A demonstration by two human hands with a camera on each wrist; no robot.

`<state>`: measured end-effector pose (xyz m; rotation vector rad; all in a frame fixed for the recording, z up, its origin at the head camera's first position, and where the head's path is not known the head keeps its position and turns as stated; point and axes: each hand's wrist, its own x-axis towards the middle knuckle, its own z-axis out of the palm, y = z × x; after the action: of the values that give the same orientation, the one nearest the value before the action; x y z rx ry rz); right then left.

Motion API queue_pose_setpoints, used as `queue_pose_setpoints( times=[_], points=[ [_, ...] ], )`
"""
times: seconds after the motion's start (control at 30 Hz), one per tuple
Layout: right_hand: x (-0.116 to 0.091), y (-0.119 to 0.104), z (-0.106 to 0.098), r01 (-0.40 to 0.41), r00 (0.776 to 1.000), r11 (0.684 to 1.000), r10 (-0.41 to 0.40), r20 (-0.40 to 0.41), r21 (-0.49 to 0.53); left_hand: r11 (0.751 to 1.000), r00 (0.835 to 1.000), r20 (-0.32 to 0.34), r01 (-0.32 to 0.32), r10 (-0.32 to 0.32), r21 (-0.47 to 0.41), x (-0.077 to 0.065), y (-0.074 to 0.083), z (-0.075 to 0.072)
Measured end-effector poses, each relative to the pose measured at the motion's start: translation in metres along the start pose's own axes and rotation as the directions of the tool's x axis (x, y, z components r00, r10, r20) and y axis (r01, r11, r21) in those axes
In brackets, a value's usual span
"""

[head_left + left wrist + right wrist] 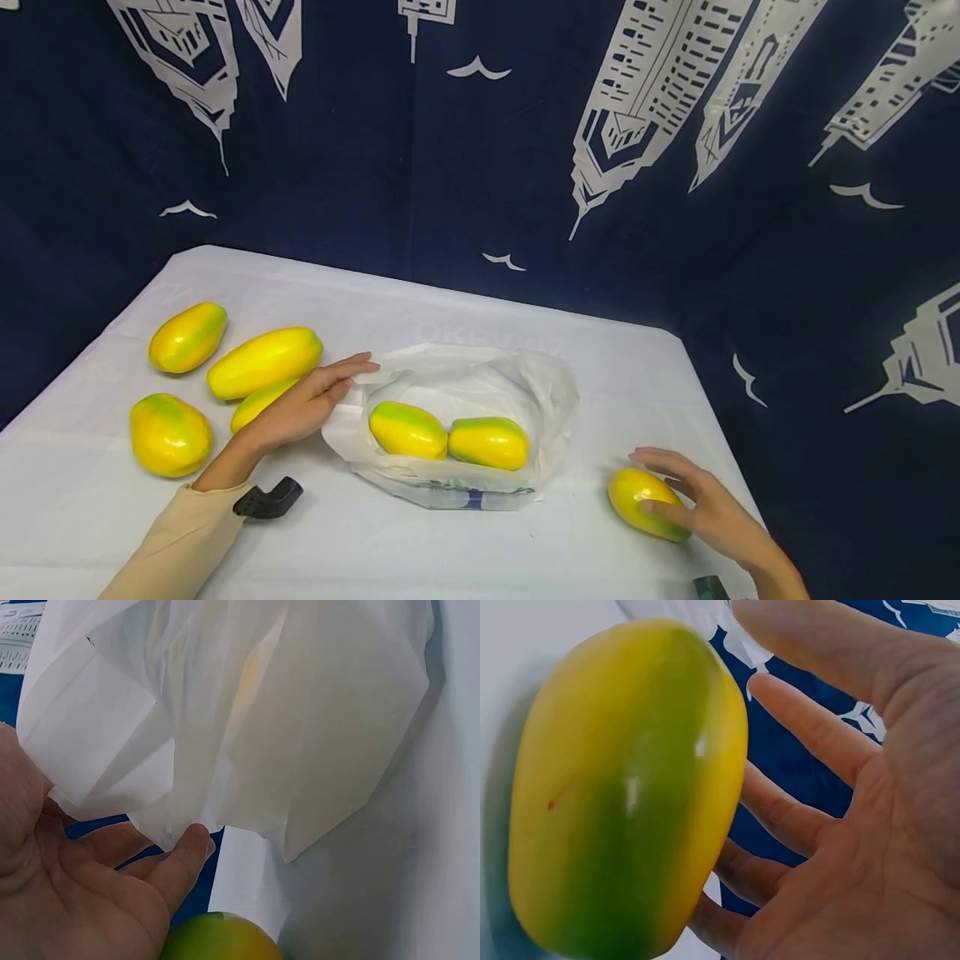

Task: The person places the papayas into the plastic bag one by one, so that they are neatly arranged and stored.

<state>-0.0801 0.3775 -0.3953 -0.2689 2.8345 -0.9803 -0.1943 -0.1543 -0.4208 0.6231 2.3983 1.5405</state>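
Note:
A white plastic bag (555, 383) lies on the table with its mouth spread. Inside it sit two yellow-green papayas, a left one (407, 430) and a right one (489, 442). My left hand (311, 402) reaches to the bag's left rim, its fingers extended against the plastic; the left wrist view shows fingertips (196, 838) at the bag's edge. Right of the bag, my right hand (701, 504) is around another papaya (637, 498), thumb on the near side and fingers over the far side. In the right wrist view its fingers are spread beside the papaya (622, 795), the palm apart from it.
Several more papayas lie left of the bag, including a long one (265, 363), one partly behind my left forearm (258, 403), and one near the left side (171, 435). The white-covered table (450, 558) meets a dark blue printed curtain (420, 183) at the back.

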Motion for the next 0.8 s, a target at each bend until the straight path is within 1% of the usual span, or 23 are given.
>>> queue_pose_setpoints(
  times=[0.1,0.27,0.4,0.53,0.6,0.8],
  points=[
    [-0.0014,0.0009,0.0016,0.010,1.000,1.000,-0.010,0.010,0.002,1.000,1.000,0.001,-0.003,0.003,-0.002,-0.0002,0.0009,0.0000],
    [-0.0026,0.0030,0.0038,-0.002,1.000,1.000,0.002,0.013,-0.007,1.000,1.000,-0.001,-0.007,0.007,0.004,-0.0004,0.0004,-0.0006],
    [-0.0029,0.0043,0.0053,-0.039,0.999,0.999,0.040,0.021,-0.008,1.000,1.000,-0.001,0.001,-0.001,-0.004,0.0000,0.0007,-0.0003],
    [-0.0017,0.0035,0.0059,-0.102,0.994,0.995,0.101,0.042,0.016,1.000,1.000,-0.001,0.005,-0.005,-0.015,0.0005,0.0002,-0.0005],
    [-0.0009,0.0033,0.0062,-0.121,0.992,0.992,0.119,0.048,0.027,1.000,1.000,-0.002,0.002,-0.002,-0.015,0.0006,-0.0005,-0.0006],
    [0.0004,0.0040,0.0077,-0.123,0.992,0.992,0.122,0.023,0.019,1.000,1.000,-0.001,-0.003,0.003,-0.010,0.0001,-0.0017,-0.0003]
  ],
)
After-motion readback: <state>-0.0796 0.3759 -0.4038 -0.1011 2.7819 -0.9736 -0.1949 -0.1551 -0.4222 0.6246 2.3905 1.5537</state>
